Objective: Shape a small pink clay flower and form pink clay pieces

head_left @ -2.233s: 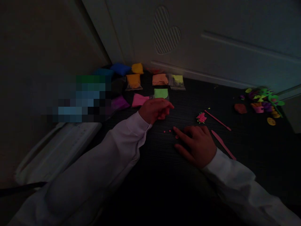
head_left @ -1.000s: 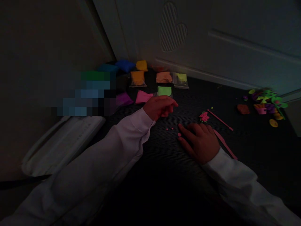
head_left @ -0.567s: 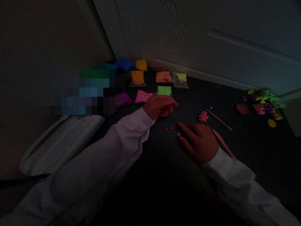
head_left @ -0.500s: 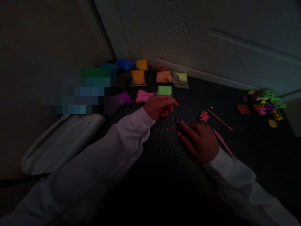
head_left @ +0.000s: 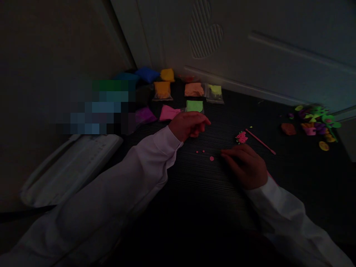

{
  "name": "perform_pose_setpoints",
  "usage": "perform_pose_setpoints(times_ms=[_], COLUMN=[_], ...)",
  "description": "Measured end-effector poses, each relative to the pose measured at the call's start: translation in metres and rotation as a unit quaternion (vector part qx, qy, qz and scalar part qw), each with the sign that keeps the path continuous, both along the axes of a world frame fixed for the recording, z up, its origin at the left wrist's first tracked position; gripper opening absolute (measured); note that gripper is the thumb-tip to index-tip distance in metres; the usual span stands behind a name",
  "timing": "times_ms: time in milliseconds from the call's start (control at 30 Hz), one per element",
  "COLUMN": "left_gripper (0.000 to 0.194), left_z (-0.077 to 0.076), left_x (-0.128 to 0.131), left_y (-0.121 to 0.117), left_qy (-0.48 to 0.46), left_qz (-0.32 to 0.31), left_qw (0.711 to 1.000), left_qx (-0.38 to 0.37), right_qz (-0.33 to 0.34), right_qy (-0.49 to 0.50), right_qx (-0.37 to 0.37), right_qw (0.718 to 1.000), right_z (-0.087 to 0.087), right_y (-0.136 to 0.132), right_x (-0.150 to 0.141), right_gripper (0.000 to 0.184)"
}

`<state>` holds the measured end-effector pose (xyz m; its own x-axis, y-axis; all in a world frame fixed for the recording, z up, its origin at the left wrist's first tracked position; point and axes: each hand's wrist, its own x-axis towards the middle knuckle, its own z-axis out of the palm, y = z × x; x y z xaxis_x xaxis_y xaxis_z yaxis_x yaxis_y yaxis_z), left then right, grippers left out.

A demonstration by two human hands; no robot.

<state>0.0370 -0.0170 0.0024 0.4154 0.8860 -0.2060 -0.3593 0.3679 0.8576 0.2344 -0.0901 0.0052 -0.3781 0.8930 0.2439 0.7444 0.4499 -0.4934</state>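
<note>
My left hand (head_left: 189,126) hovers near the green clay packet (head_left: 194,106), its fingers curled inward; whatever they may hold is hidden. To its right, my right hand (head_left: 246,167) is raised a little, thumb and forefinger drawn together in a pinch. Anything between those tips is too small to make out. Just left of the fingertips lies a flattened pink clay disc (head_left: 211,158). Two tiny pink clay balls (head_left: 203,151) sit farther left. A pink clay flower (head_left: 241,137) with green leaves is beyond the right hand. That hand and sleeve cover most of a pink modelling knife (head_left: 272,178).
A thin pink modelling tool (head_left: 260,141) lies right of the flower. Clay packets, including orange (head_left: 162,90) and pink (head_left: 169,113), line the back left. Finished clay pieces (head_left: 315,122) and a reddish-brown lump (head_left: 288,129) are far right. A white case (head_left: 75,168) lies left.
My right hand has lifted away to the right from the pink disc, leaving it uncovered and flat. Its spread fingers have come together. My left hand keeps its pose.
</note>
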Motion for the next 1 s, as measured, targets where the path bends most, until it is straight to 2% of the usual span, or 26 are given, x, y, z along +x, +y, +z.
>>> perform_pose_setpoints(times_ms=[433, 567, 800, 1000], left_gripper=[0.015, 0.015, 0.018, 0.021], left_z=[0.001, 0.001, -0.008, -0.017], left_x=[0.001, 0.001, -0.001, -0.003], left_y=[0.0, -0.001, -0.002, -0.006], left_qy=[0.022, 0.027, 0.056, 0.122], left_qz=[0.002, 0.009, 0.001, -0.03], left_qw=[1.0, 1.0, 0.997, 0.985], left_qx=[-0.008, -0.003, 0.045, 0.121], right_qz=[0.003, -0.015, -0.043, -0.052], right_qy=[0.031, 0.044, 0.083, 0.144], right_qx=[0.026, 0.037, 0.068, 0.092], right_qw=[0.999, 0.998, 0.993, 0.984], right_z=[0.004, 0.003, 0.004, 0.006], right_y=[-0.001, -0.001, 0.011, 0.017], right_x=[0.003, 0.003, -0.004, -0.027], right_gripper=[0.012, 0.013, 0.013, 0.016])
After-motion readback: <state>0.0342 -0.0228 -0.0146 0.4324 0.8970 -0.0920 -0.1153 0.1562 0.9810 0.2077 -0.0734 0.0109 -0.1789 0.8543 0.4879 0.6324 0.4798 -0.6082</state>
